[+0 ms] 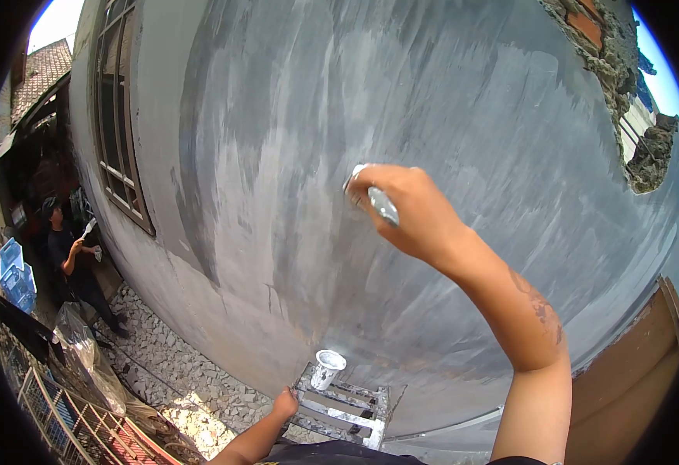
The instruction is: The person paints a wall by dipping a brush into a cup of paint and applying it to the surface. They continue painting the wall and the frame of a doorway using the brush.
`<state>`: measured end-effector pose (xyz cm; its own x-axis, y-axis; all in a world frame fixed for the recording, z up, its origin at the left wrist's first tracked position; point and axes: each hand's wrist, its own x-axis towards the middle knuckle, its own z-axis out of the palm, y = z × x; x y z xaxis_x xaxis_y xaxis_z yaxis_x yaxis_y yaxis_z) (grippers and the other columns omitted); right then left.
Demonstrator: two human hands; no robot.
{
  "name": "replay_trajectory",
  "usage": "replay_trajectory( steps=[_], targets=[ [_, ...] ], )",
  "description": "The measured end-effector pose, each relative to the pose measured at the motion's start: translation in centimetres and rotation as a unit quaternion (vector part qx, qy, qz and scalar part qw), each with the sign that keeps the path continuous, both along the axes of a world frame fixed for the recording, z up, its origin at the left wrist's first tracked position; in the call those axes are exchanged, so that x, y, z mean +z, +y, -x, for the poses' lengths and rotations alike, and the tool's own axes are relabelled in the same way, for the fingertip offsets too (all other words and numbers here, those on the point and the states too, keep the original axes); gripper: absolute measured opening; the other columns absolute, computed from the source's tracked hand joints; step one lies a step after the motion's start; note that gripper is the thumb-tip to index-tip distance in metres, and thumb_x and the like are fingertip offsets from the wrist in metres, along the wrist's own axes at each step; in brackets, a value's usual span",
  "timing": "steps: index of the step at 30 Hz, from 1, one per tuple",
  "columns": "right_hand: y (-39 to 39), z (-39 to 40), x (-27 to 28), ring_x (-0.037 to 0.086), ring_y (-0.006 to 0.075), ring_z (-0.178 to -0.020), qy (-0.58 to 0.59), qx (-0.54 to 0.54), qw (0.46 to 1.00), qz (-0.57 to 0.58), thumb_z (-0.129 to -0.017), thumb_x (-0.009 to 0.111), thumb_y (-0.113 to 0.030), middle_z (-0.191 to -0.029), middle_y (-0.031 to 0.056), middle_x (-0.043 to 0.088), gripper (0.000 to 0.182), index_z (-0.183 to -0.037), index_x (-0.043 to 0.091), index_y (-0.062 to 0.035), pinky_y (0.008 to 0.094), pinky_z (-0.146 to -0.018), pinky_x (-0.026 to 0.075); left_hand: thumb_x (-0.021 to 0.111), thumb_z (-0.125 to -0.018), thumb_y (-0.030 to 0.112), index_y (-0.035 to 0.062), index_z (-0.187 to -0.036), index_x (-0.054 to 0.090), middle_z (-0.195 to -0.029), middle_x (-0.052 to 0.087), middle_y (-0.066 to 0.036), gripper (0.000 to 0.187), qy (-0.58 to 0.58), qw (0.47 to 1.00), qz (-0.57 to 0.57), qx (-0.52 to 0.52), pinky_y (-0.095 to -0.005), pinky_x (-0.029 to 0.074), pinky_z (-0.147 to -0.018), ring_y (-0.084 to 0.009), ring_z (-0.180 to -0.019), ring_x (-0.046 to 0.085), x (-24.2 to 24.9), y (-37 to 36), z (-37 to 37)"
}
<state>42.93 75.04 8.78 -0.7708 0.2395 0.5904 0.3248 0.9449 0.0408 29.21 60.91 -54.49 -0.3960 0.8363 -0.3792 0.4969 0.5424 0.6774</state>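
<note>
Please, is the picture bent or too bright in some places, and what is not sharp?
Head view: fisheye bends the wall, corners black; sunlit stones and sky look washed out; far person dim in shade; right hand seems slightly soft.

Lettering check, head view: no readable text, labels, brands, numbers or signs.

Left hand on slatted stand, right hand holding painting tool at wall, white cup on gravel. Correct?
No, head view shows the white cup on the slatted stand, not the gravel. Left hand on the stand, right hand holding the painting tool at the wall: correct.
</note>
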Motion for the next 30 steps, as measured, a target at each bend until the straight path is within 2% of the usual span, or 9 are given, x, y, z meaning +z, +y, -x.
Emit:
replay_trajectory(
  steps=[2, 5, 9, 14, 19, 23, 25, 28, 30],
  targets=[
    [-0.4, -0.2, 4.2, 0.067, 0.0384, -0.092, 0.144, -0.009, 0.960, -0.239, -0.075, 0.065, 0.005, -0.103, 0.0201, 0.069, 0.017, -0.090, 0.064, -0.0033, 0.0423, -0.076, 0.057, 0.044, -0.104, 0.033, -0.0013, -0.115, 0.049, -0.105, 0.065, -0.035, 0.037, 0.001, 1.000, 0.018, -0.006, -0.0562, 0.047, -0.089, -0.0508, -0.103, 0.062, 1.1, -0.1, 0.0],
    [-0.2, -0.2, 5.5, 0.069, 0.0346, -0.097, 0.138, -0.092, 0.882, -0.440, -0.076, 0.068, 0.001, -0.111, 0.0221, 0.068, 0.016, -0.090, 0.064, -0.0054, 0.0378, -0.076, 0.060, 0.044, -0.103, 0.033, -0.0013, -0.114, 0.049, -0.105, 0.065, -0.035, 0.037, -0.006, 1.000, 0.010, 0.000, -0.0562, 0.048, -0.089, -0.0512, -0.103, 0.062, 1.6, -0.2, -0.1],
    [1.4, 1.4, -6.6, 0.068, 0.0454, -0.105, -0.114, -0.084, 0.903, -0.405, -0.082, 0.064, -0.008, -0.117, 0.0373, 0.062, 0.013, -0.091, 0.062, 0.0003, 0.0405, -0.082, 0.061, 0.045, -0.103, 0.033, -0.0016, -0.114, 0.049, -0.104, 0.065, -0.035, 0.036, 0.001, 1.000, -0.008, -0.005, -0.0564, 0.048, -0.088, -0.0516, -0.102, 0.062, -0.3, 0.1, 0.1],
    [-1.2, 0.5, -20.1, 0.070, 0.0457, -0.093, -0.363, 0.078, 0.927, -0.049, -0.081, 0.060, -0.010, -0.103, 0.0374, 0.065, 0.021, -0.097, 0.065, 0.0030, 0.0479, -0.081, 0.060, 0.045, -0.103, 0.032, -0.0025, -0.115, 0.049, -0.104, 0.064, -0.037, 0.037, -0.016, 1.000, -0.007, -0.001, -0.0568, 0.048, -0.089, -0.0521, -0.102, 0.062, 1.2, -0.2, 0.0],
    [0.4, 2.5, -4.4, 0.068, 0.0410, -0.083, -0.162, 0.012, 0.985, 0.053, -0.074, 0.058, 0.005, -0.088, 0.0233, 0.069, 0.027, -0.098, 0.068, -0.0010, 0.0459, -0.076, 0.056, 0.045, -0.103, 0.031, -0.0033, -0.116, 0.048, -0.105, 0.064, -0.036, 0.037, -0.017, 1.000, 0.005, -0.005, -0.0564, 0.048, -0.090, -0.0515, -0.103, 0.062, 1.3, -0.3, -0.1],
    [0.3, 2.6, 11.9, 0.066, 0.0350, -0.066, 0.138, 0.040, 0.977, -0.158, -0.077, 0.063, 0.004, -0.078, 0.0215, 0.068, 0.024, -0.099, 0.071, -0.0008, 0.0380, -0.059, 0.051, 0.046, -0.103, 0.031, -0.0037, -0.116, 0.048, -0.106, 0.064, -0.036, 0.037, -0.023, 1.000, 0.011, -0.005, -0.0557, 0.048, -0.091, -0.0512, -0.105, 0.062, 1.5, -0.1, 0.1],
    [1.0, 2.3, 17.4, 0.068, 0.0325, -0.069, 0.154, 0.080, 0.900, -0.400, -0.076, 0.063, 0.006, -0.079, 0.0205, 0.069, 0.021, -0.095, 0.070, -0.0017, 0.0392, -0.060, 0.052, 0.046, -0.103, 0.031, -0.0035, -0.117, 0.048, -0.106, 0.064, -0.036, 0.037, -0.023, 1.000, 0.015, -0.002, -0.0556, 0.048, -0.091, -0.0509, -0.105, 0.062, 1.4, 0.0, 0.1],
    [1.2, 3.6, 17.1, 0.069, 0.0319, -0.074, 0.048, 0.007, 0.899, -0.434, -0.075, 0.063, 0.007, -0.079, 0.0184, 0.068, 0.017, -0.088, 0.068, -0.0017, 0.0395, -0.064, 0.055, 0.046, -0.102, 0.031, -0.0029, -0.117, 0.048, -0.107, 0.064, -0.036, 0.037, -0.018, 1.000, 0.019, -0.003, -0.0553, 0.048, -0.090, -0.0506, -0.105, 0.062, 1.4, 0.0, 0.1],
    [0.7, 5.0, 10.7, 0.072, 0.0317, -0.078, -0.112, -0.093, 0.918, -0.368, -0.079, 0.065, -0.002, -0.081, 0.0176, 0.069, 0.002, -0.080, 0.066, -0.0017, 0.0397, -0.065, 0.059, 0.046, -0.102, 0.031, -0.0027, -0.117, 0.048, -0.107, 0.064, -0.035, 0.037, -0.014, 1.000, 0.017, -0.007, -0.0552, 0.048, -0.090, -0.0505, -0.105, 0.062, 1.5, 0.0, 0.2]
  ],
)
